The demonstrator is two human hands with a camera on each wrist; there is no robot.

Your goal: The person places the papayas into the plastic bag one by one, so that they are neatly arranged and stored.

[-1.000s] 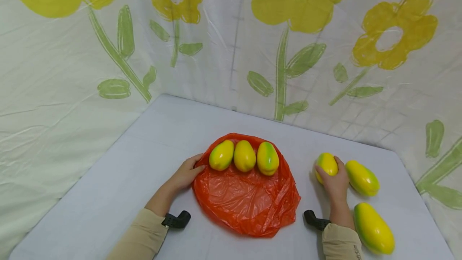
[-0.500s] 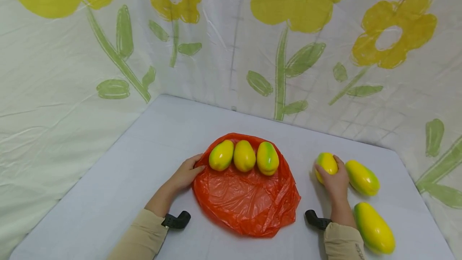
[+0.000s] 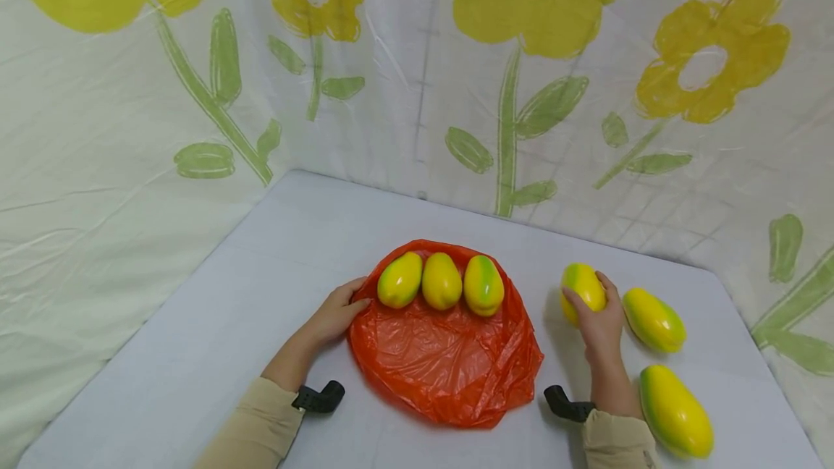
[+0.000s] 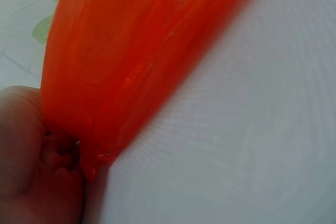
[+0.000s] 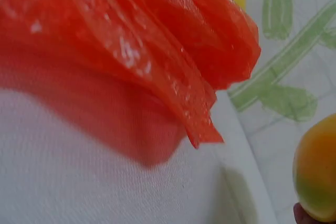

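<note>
As the left grip (image 3: 335, 313) pinches plastic (image 3: 449, 360), the right grip (image 3: 603, 318) clasps a fruit (image 3: 585, 285) — long axis (roughly) forward.

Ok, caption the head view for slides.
Left hand grips a red bag with three fruits inside; right hand holds another fruit, two more lying nearby.

The bag (image 3: 449, 364) is red, the fruits (image 3: 483, 286) yellow (some green-streaked).
</note>
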